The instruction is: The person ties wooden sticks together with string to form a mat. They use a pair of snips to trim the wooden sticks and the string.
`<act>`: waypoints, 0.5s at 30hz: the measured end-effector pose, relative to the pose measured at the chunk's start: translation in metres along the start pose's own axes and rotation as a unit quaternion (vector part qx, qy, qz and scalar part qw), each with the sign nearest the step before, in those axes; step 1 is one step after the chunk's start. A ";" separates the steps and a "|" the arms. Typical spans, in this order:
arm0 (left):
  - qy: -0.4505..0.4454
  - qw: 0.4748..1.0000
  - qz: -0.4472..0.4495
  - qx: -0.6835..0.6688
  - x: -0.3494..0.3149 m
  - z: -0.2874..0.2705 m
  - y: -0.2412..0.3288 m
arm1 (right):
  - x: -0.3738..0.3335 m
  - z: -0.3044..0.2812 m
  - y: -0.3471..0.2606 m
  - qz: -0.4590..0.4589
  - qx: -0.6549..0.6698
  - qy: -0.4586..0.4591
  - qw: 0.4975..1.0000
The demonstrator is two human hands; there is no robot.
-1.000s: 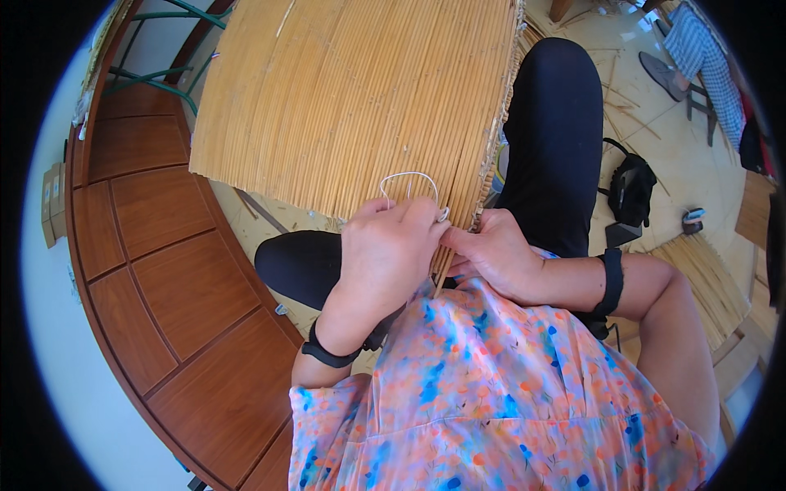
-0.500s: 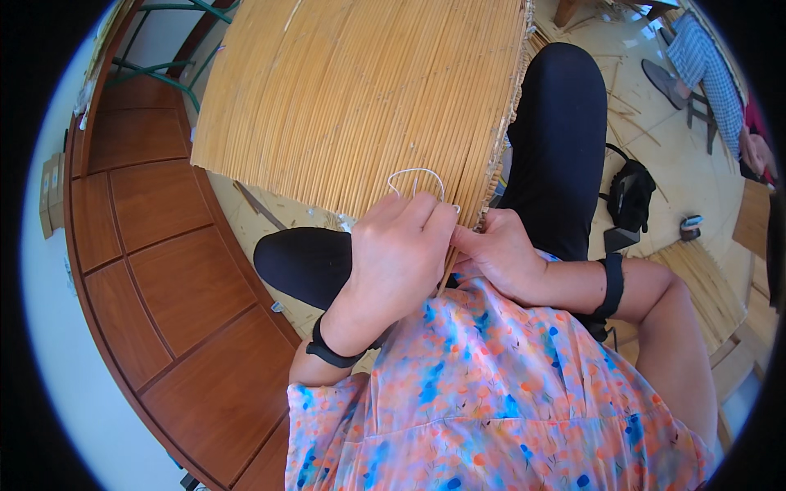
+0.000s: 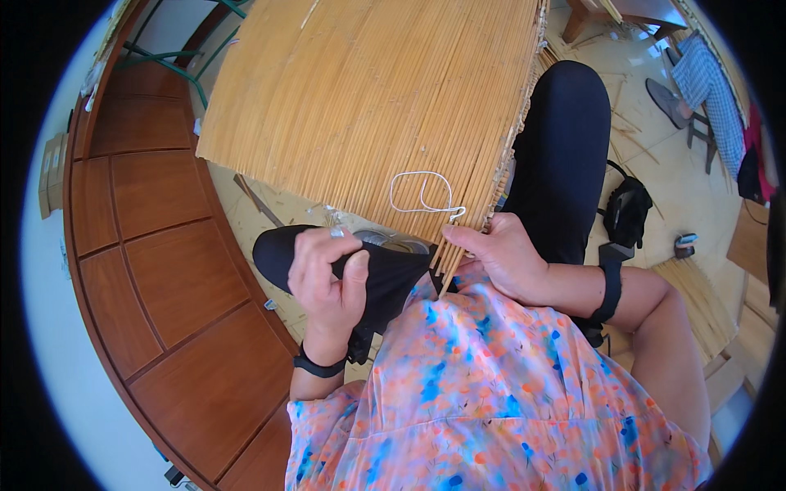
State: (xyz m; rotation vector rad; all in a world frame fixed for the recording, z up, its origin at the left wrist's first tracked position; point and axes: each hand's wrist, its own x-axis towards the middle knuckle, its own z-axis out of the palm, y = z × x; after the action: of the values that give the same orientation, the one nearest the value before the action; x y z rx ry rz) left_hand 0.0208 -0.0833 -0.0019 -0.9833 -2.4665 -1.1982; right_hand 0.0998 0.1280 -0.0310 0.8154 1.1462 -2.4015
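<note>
A person seated on the floor works at a mat of thin bamboo slats (image 3: pixel 368 98) that spreads from the lap toward the far side, its near edge resting over the knees. The right hand (image 3: pixel 495 258) pinches the near right corner of the mat, fingers closed on the slat ends where a loop of white cord (image 3: pixel 422 195) lies on the surface. The left hand (image 3: pixel 327 274) is off the mat, just left of that edge, fingers loosely curled beside the dark trouser knee (image 3: pixel 282 254); whether it grips anything cannot be told. A curved wooden panelled wall (image 3: pixel 155 270) closes the left side, leaving a narrow strip of littered floor. To the right the pale floor (image 3: pixel 679 188) opens wider, with a black bag (image 3: pixel 626 213) near the leg and loose slats (image 3: pixel 696 295) beyond.
</note>
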 end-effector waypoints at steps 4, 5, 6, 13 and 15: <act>-0.166 0.973 -0.114 -0.113 -0.031 0.032 -0.020 | -0.001 0.002 -0.001 0.016 -0.022 0.005 1.000; -0.189 0.958 -0.151 -0.154 -0.034 0.042 -0.024 | -0.002 0.003 -0.003 0.021 -0.010 0.001 1.000; -0.211 0.940 -0.187 -0.194 -0.037 0.052 -0.027 | -0.003 0.004 -0.007 0.019 -0.014 0.000 1.000; -0.167 0.749 -0.278 -0.577 -0.035 0.097 -0.034 | -0.014 0.012 -0.025 0.064 -0.013 -0.002 0.998; -0.136 0.739 -0.281 -0.597 -0.033 0.103 -0.033 | -0.015 0.014 -0.026 0.066 -0.014 -0.002 0.998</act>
State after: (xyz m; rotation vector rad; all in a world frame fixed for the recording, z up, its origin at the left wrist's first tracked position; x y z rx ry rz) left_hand 0.0327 -0.0351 -0.1033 -0.5544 -1.9979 -3.2390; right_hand 0.0928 0.1342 0.0007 0.8509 1.0861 -2.2744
